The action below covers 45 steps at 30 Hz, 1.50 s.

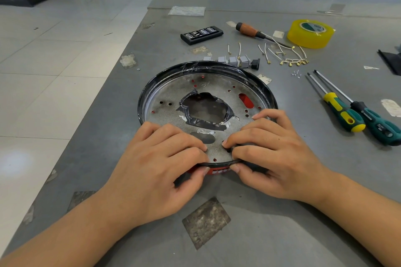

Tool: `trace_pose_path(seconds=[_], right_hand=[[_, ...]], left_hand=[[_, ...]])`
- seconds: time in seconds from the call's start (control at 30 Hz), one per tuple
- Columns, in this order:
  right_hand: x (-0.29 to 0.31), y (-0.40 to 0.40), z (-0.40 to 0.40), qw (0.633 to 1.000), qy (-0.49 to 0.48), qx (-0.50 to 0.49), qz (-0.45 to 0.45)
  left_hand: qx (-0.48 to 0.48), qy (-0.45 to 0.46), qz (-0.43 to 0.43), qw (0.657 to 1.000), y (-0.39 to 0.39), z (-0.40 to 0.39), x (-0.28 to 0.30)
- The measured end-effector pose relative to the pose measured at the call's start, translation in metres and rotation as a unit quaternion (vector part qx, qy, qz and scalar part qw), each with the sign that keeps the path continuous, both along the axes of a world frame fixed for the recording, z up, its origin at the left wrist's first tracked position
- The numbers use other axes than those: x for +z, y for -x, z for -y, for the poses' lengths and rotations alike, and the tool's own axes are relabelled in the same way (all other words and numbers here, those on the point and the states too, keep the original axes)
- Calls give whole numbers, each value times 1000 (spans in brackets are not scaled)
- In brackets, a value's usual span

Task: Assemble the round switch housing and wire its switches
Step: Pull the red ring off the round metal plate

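The fingers of the left hand (160, 158) curl over the near rim of the round black housing with the speckled grey metal plate inside (208, 110). The thumb sits under the rim, so the hand pinches it. The right hand (269, 154) does the same just beside it, fingers on top and thumb below. Both hands clamp on the same near edge, close together, almost touching.

The housing lies flat on the grey tabletop (282, 223), near the middle, a bit toward the near edge.

What could go wrong? The hands seem to be pressing the plate into the rim. If they push only at the near side, the far side could pop up. The thin edge could nip a fingertip. The grey tape around the middle hole could peel.

Both wrists are low and the forearms come in from the near edge, angled toward each other.

Behind the housing sits a row of small grey switches (233, 60). Short white wires with brass ends (288, 58) lie toward the far right. Two green screwdrivers (355, 119) lie by the right edge.
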State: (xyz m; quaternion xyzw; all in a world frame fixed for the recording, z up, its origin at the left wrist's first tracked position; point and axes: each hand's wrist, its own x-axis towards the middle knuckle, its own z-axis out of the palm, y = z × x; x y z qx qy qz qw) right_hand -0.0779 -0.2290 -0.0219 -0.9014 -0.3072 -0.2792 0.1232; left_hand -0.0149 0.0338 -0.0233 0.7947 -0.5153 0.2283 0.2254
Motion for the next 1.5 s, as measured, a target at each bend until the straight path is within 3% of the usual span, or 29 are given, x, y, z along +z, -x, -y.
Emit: trace_pose_path(seconds=[0.73, 0.8, 0.87, 0.97, 1.07, 1.2, 1.3, 1.5], right_hand=[[2, 8, -1, 1000, 6, -14, -8], [3, 9, 1, 1000, -20, -8, -15], [4, 7, 6, 993, -114, -29, -23], [9, -1, 24, 950, -278, -145, -17], [12, -19, 57, 904, -307, -295, -44], [17, -49, 105, 855, -212, -448, -151], [26, -72, 130, 816, -120, -538, -176], [28, -114, 155, 761, -25, -615, -202]], left_hand=[[78, 37, 72, 994, 5, 15, -12], [81, 40, 77, 993, 6, 16, -11], [81, 42, 79, 993, 6, 16, -11], [78, 43, 77, 993, 6, 16, -12], [75, 46, 81, 993, 4, 15, -14], [72, 56, 85, 992, 3, 16, -15], [71, 59, 89, 992, 4, 17, -15], [76, 54, 87, 992, 2, 17, -16]])
